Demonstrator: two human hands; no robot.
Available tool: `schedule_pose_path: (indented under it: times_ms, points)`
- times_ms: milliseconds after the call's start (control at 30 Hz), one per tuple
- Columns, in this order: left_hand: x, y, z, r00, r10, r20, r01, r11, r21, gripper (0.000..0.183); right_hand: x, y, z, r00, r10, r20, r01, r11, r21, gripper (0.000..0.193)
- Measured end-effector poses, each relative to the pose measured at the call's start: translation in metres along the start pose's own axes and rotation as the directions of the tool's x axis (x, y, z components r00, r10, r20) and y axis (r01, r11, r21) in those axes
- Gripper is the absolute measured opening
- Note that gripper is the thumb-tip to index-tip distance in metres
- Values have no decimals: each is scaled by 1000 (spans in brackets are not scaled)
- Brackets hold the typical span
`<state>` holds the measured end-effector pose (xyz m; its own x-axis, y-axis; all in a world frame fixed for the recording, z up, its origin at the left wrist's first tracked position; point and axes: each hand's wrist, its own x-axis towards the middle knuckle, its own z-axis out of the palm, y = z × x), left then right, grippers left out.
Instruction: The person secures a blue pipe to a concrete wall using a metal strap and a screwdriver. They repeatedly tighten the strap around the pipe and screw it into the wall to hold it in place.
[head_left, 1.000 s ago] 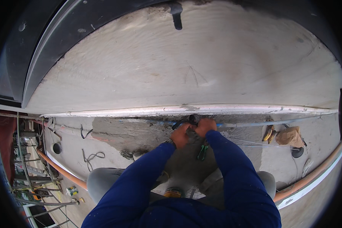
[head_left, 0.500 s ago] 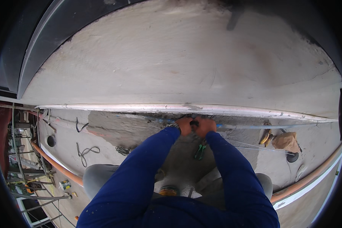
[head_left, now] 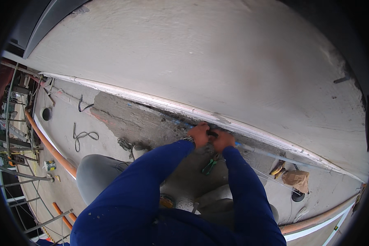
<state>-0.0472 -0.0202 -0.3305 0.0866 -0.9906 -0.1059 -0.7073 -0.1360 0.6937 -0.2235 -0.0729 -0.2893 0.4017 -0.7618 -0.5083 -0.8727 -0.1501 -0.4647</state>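
Far left, at nine o'clock: rusty metal scaffold bars [head_left: 16, 135], thin and tubular. Beside them a smooth orange pipe [head_left: 49, 143] curves along the slab edge. A dark round hole [head_left: 46, 114] sits in the rough grey concrete floor [head_left: 110, 123]; loose black wire [head_left: 83, 135] lies coiled at about ten o'clock from the hands.

Centre: blue sleeves run up from six o'clock. The left hand [head_left: 199, 134] and right hand [head_left: 223, 140] meet, touching, at the foot of the pale plastered wall [head_left: 201, 57], just under a long white strip [head_left: 151, 99] along the wall's base. Both hands are curled tight around a small dark object [head_left: 212, 133] pinched between them (its shape is mostly hidden, so I cannot tell what it is). It sits at the wall-floor joint, dead centre. Green-handled pliers [head_left: 209, 166] lie on the concrete at six o'clock from the hands, untouched.

Right: a slim grey conduit [head_left: 270, 156] runs off toward four o'clock. Near it, a crumpled brown paper bag [head_left: 296, 179] and a black round cap [head_left: 298, 196].
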Motion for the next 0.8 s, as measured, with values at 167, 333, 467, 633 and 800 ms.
schedule_pose_path:
  times_ms: [167, 333, 467, 633, 800]
  points:
    - [-75, -55, 28, 985, -170, 29, 173, 971, -167, 22, 10, -9, 1, 999, -8, 46, 5, 999, 53, 54]
    - [-48, -29, 64, 647, -620, 444, 575, 14, -818, 40, 9, 1, -2, 998, 45, 53, -46, 999, 10, 54]
    - [-26, 3, 78, 634, -587, 504, 423, -282, -861, 51, 5, 10, 1, 998, 57, 34, -57, 998, 2, 53]
    - [-17, 0, 86, 649, -560, 515, 396, -329, -857, 36, 6, 0, -6, 996, 66, 55, -68, 997, 26, 51]
    - [-23, -27, 79, 608, -515, 605, 740, 91, -666, 20, 5, -3, -4, 999, 28, 35, -28, 1000, 1, 52]
